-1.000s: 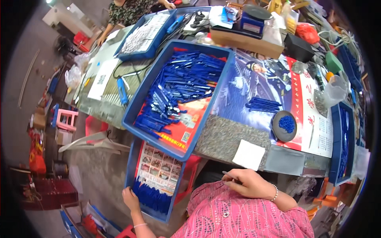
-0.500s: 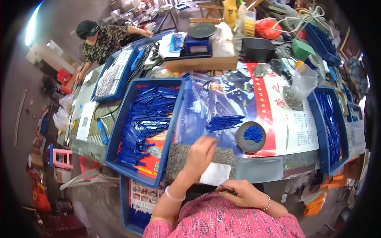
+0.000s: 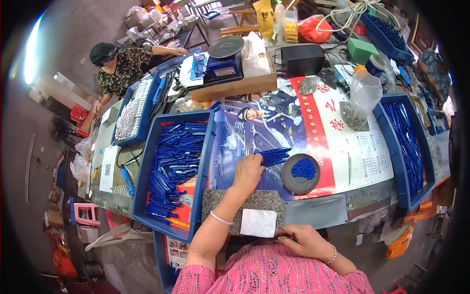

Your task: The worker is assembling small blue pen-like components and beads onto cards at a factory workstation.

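My left hand [image 3: 247, 172] reaches forward over the poster-covered table, its fingers bent together at the near left end of a small pile of slim blue pen-like sticks [image 3: 275, 156]. Its fingertips touch the pile, but their exact grip is partly hidden. Close to the pile, on its right, stands a round grey dish [image 3: 306, 188] holding tiny blue parts [image 3: 303, 169]. My right hand [image 3: 304, 241] rests at my waist by the table edge. Its fingers are curled around something small and dark that I cannot make out. A white paper [image 3: 258, 223] lies between my arms on a speckled stone slab [image 3: 223, 200].
A blue tray [image 3: 207, 161] of blue sticks stands at left, another blue tray [image 3: 427, 198] at right. A wooden box [image 3: 235, 87] and a black box [image 3: 302, 60] stand behind. Across the far left, a co-worker [image 3: 120, 71] sits beside a tray of white pieces [image 3: 132, 115].
My left hand has moved forward from above the slab to the pile of blue sticks. My right hand stays at my waist. The view has shifted slightly.
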The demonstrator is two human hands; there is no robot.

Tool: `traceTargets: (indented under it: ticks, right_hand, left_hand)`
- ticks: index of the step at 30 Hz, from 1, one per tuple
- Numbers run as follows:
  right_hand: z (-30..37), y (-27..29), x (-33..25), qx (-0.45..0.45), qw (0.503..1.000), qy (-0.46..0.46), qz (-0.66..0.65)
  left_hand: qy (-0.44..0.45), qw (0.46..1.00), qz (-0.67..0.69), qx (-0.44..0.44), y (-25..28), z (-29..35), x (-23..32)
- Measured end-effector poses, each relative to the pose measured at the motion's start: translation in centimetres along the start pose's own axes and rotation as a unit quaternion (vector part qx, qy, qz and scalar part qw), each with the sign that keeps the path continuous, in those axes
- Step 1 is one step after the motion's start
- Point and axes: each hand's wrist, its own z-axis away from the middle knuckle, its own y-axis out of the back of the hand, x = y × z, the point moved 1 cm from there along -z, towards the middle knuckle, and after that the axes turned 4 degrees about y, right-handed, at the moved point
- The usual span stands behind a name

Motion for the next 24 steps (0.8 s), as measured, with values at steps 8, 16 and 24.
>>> traceTargets:
  ticks: [8, 16, 24]
  right_hand:
    - [0.0, -1.0, 0.0, -0.022, 0.999, 0.035, 0.006]
    - [-0.1, -1.5, -0.1, -0.022, 0.999, 0.034, 0.02]
    - [-0.2, -1.6, -0.2, -0.027, 0.998, 0.035, 0.034]
  left_hand:
    - [-0.054, 0.996, -0.066, 0.007, 0.4, 0.5, 0.8]
    - [-0.063, 0.993, -0.094, -0.026, 0.0, 0.6, -0.2]
    - [-0.028, 0.997, -0.038, -0.053, 1.9, 2.0, -0.8]
